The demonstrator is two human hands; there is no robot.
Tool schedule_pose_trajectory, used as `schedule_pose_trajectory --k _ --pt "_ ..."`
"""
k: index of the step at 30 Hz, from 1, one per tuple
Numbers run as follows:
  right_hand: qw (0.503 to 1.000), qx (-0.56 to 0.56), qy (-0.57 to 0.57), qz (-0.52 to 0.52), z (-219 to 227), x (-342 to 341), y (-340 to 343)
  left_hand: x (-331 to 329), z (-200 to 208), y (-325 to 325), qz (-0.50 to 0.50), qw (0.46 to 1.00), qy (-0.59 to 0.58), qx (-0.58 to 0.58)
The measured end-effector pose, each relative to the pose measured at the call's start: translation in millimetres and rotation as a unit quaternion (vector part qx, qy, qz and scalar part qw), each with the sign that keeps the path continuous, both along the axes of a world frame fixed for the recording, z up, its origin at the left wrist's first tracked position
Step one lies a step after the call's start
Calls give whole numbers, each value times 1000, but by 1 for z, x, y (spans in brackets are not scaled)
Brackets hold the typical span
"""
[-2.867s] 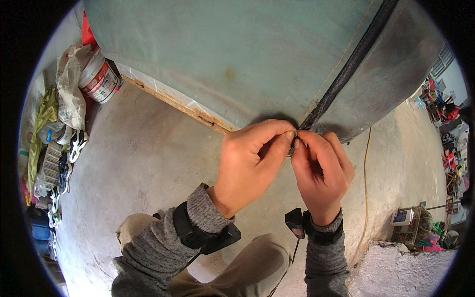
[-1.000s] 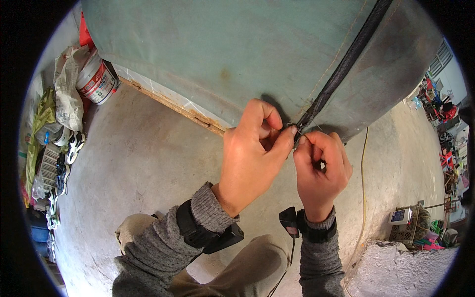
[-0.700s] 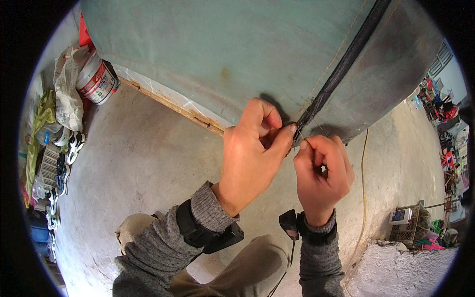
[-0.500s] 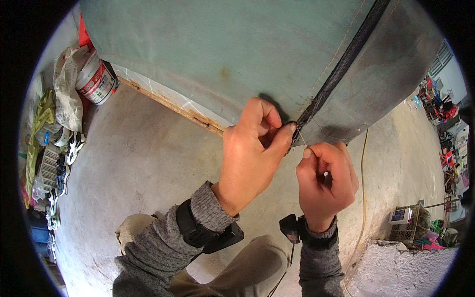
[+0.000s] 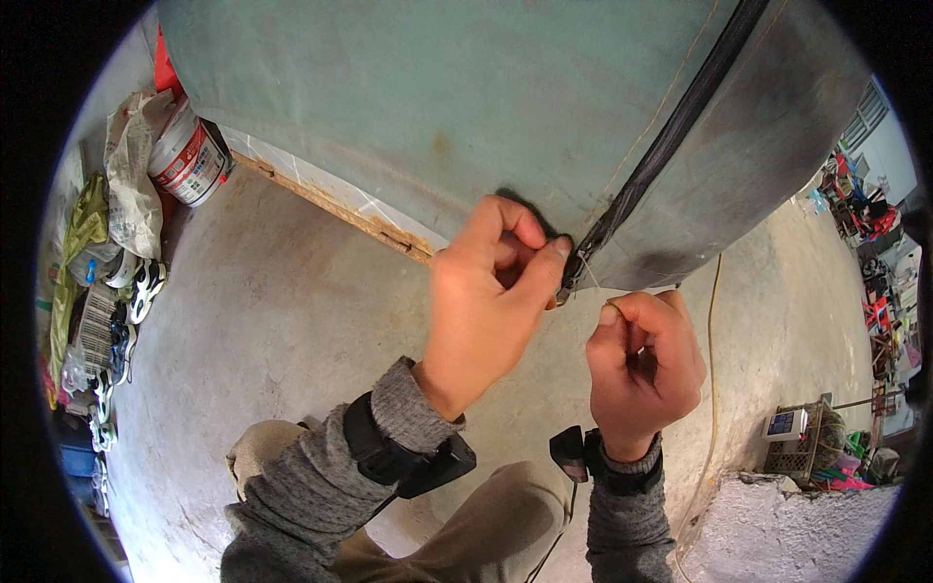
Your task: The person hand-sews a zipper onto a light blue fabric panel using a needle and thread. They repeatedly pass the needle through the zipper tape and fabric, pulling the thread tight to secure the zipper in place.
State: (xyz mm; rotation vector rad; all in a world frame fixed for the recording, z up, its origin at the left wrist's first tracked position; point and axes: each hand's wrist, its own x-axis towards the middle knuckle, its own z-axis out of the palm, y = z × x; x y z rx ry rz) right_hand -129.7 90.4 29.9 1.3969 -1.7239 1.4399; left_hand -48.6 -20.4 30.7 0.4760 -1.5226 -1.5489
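my right hand (image 5: 646,364) has drawn pinched thread (image 5: 592,276) farther from the black strip (image 5: 674,138), likely removing slack; left hand (image 5: 494,303) narrow, contents hidden.

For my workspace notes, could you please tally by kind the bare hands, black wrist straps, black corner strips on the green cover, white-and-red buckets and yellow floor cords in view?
Bare hands (left hand, right hand): 2
Black wrist straps: 2
Black corner strip: 1
White-and-red bucket: 1
Yellow floor cord: 1
Total: 7
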Motion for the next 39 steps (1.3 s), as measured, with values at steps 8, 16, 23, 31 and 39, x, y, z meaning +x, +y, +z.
schedule_pose_trajectory --k 8,16,23,31,39 --pt "998 43 18 40 2 8 5 19 9 -1 -110 992 -48 44" --pt "999 34 0 18 -2 7 -1 28 13 -7 -153 982 -75 87" --pt "995 -26 -93 -28 -10 10 -8 30 16 -7 -149 982 -66 97" --pt "982 -13 -190 16 -27 36 0 32 14 -4 -140 981 -67 120" --pt "946 -69 -315 29 -18 39 -14 32 12 -3 -140 983 -66 94"
